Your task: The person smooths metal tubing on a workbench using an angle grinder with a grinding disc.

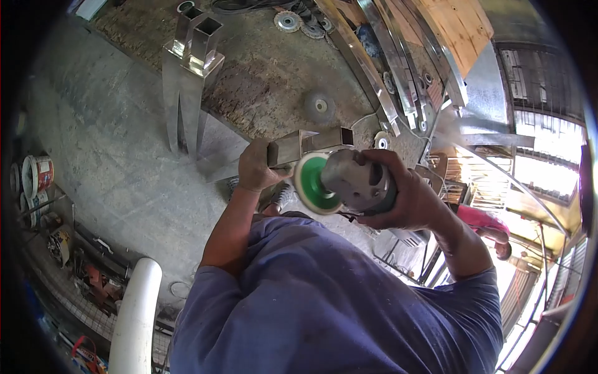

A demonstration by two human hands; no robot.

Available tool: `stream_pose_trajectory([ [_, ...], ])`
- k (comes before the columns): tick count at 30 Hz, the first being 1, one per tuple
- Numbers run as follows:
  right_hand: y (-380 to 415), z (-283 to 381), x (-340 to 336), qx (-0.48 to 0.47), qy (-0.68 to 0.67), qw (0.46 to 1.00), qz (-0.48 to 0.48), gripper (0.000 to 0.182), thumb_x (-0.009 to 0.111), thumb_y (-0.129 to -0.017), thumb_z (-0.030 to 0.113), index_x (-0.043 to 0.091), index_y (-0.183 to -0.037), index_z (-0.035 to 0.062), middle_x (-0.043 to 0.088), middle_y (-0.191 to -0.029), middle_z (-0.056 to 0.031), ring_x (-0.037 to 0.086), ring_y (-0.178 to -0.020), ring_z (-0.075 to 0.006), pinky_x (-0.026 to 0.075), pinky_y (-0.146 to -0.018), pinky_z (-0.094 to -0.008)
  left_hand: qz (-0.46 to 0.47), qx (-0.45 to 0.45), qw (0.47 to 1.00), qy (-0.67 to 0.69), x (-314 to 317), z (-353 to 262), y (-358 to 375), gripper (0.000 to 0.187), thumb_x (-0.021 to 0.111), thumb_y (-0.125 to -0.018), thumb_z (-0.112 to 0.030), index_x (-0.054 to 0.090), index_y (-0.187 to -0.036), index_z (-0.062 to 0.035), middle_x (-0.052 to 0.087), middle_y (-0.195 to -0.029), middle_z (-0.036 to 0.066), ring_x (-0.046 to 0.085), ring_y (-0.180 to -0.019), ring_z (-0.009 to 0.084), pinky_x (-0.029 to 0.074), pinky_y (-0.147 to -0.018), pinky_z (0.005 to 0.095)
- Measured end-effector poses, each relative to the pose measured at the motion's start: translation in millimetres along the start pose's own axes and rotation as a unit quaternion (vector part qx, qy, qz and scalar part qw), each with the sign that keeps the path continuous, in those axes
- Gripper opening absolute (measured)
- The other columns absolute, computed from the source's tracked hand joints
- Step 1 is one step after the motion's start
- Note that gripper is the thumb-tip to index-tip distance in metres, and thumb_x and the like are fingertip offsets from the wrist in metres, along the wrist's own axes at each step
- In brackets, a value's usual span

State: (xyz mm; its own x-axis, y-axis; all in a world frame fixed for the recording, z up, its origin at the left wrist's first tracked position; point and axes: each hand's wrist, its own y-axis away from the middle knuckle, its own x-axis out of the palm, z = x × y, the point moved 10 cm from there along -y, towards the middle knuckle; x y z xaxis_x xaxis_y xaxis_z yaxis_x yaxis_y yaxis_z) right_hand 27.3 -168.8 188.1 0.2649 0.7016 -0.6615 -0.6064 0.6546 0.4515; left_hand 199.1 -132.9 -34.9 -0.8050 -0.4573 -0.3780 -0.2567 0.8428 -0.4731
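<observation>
Steel tube [309, 142] in left hand [258, 167], grinder [349, 182] in right hand [405, 190]

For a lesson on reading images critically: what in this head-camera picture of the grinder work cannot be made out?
- Head view: where the green disc meets the square tube; the grinder body and right hand cover it.
- Left hand grip on the tube: fingers wrap out of sight behind it.
- Small discs at the bench's far end: too small to identify.
- Person in pink behind: mostly hidden by the right forearm.

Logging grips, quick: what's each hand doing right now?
Left hand: closed around the square metal tube.
Right hand: closed on the angle grinder.
</observation>
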Motion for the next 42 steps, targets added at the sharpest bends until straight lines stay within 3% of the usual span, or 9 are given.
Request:
stream_pose_trajectory([
  [2, 9.5, -17.1, -4.0, 0.049, -0.007, 0.999, 0.011, 0.099, 0.094, -0.068, 0.028, 0.039, -0.149, 0.0164, 0.068, -0.121, -0.0170, 0.069, -0.113, -0.0314, 0.052, -0.100, -0.0406, -0.020, 0.022, 1.000, -0.002, -2.4, -3.6, 2.4, 0.065, 0.093, -0.054, -0.033, 0.056, -0.100, -0.0078, 0.062, -0.086, 0.012, 0.066, -0.076, 0.0340, 0.056, -0.066, 0.0424],
  [20, -2.1, -9.6, -2.6, 0.039, -0.010, 0.999, 0.031, 0.102, 0.096, -0.064, 0.027, 0.041, -0.149, 0.0155, 0.064, -0.130, -0.0161, 0.066, -0.117, -0.0289, 0.050, -0.102, -0.0382, -0.003, -0.058, 0.998, -0.007, 4.4, 10.3, 7.4, 0.060, 0.095, -0.056, -0.039, 0.060, -0.093, -0.0079, 0.063, -0.081, 0.012, 0.067, -0.072, 0.0348, 0.056, -0.062, 0.0422],
  [27, 14.9, -65.6, -17.5, 0.192, 0.052, 0.980, -0.014, 0.097, 0.094, -0.068, 0.025, 0.041, -0.148, 0.0131, 0.065, -0.123, -0.0180, 0.065, -0.114, -0.0295, 0.049, -0.101, -0.0391, 0.039, 0.049, 0.998, -0.027, -0.4, 4.5, -5.8, 0.059, 0.090, -0.060, -0.033, 0.063, -0.104, -0.0051, 0.063, -0.093, 0.016, 0.067, -0.081, 0.0355, 0.057, -0.066, 0.0422],
  [29, 30.2, -99.2, -7.2, 0.152, 0.031, 0.985, -0.069, 0.096, 0.093, -0.069, 0.025, 0.041, -0.148, 0.0116, 0.066, -0.119, -0.0176, 0.065, -0.112, -0.0293, 0.049, -0.102, -0.0378, 0.031, 0.102, 0.989, -0.101, -14.6, -8.4, -17.5, 0.066, 0.089, -0.061, -0.032, 0.063, -0.114, -0.0030, 0.062, -0.102, 0.018, 0.066, -0.088, 0.0374, 0.058, -0.072, 0.0435],
  [32, 55.2, -102.8, 0.7, 0.114, -0.034, 0.989, -0.086, 0.096, 0.093, -0.071, 0.026, 0.040, -0.149, 0.0105, 0.068, -0.119, -0.0165, 0.065, -0.112, -0.0277, 0.048, -0.102, -0.0365, 0.103, -0.006, 0.993, -0.063, -14.7, 4.3, -16.4, 0.075, 0.089, -0.066, -0.032, 0.059, -0.126, 0.0005, 0.060, -0.111, 0.020, 0.065, -0.097, 0.0378, 0.056, -0.083, 0.0468],
  [35, 70.8, -91.0, 5.7, 0.068, -0.088, 0.988, -0.106, 0.098, 0.093, -0.070, 0.031, 0.038, -0.149, 0.0126, 0.069, -0.120, -0.0168, 0.068, -0.112, -0.0283, 0.049, -0.101, -0.0376, 0.055, -0.176, 0.979, 0.080, -10.7, 2.8, -9.3, 0.072, 0.089, -0.071, -0.030, 0.057, -0.129, 0.0000, 0.061, -0.115, 0.019, 0.066, -0.101, 0.0355, 0.054, -0.090, 0.0467],
  [38, 73.3, -78.7, 2.5, 0.049, -0.058, 0.992, -0.096, 0.100, 0.094, -0.068, 0.030, 0.038, -0.149, 0.0132, 0.069, -0.121, -0.0158, 0.068, -0.113, -0.0273, 0.049, -0.101, -0.0373, 0.159, -0.221, 0.947, 0.172, 7.2, 19.8, -6.3, 0.070, 0.090, -0.073, -0.028, 0.058, -0.128, -0.0002, 0.064, -0.117, 0.017, 0.067, -0.104, 0.0321, 0.056, -0.088, 0.0420],
  [41, 66.7, -52.1, -7.3, -0.017, -0.060, 0.995, -0.083, 0.100, 0.093, -0.068, 0.031, 0.038, -0.149, 0.0140, 0.068, -0.123, -0.0161, 0.067, -0.115, -0.0284, 0.049, -0.102, -0.0379, 0.237, -0.318, 0.861, 0.320, 12.8, 15.5, -4.6, 0.072, 0.093, -0.069, -0.027, 0.058, -0.127, -0.0004, 0.068, -0.114, 0.016, 0.070, -0.103, 0.0298, 0.057, -0.086, 0.0378],
  [42, 63.2, -50.6, -8.1, -0.018, -0.064, 0.995, -0.075, 0.100, 0.093, -0.068, 0.032, 0.038, -0.150, 0.0141, 0.067, -0.124, -0.0164, 0.066, -0.115, -0.0288, 0.049, -0.102, -0.0382, 0.165, -0.250, 0.913, 0.275, 4.6, 12.7, -10.4, 0.074, 0.094, -0.068, -0.029, 0.058, -0.126, -0.0001, 0.068, -0.111, 0.016, 0.070, -0.099, 0.0299, 0.057, -0.084, 0.0382],
])
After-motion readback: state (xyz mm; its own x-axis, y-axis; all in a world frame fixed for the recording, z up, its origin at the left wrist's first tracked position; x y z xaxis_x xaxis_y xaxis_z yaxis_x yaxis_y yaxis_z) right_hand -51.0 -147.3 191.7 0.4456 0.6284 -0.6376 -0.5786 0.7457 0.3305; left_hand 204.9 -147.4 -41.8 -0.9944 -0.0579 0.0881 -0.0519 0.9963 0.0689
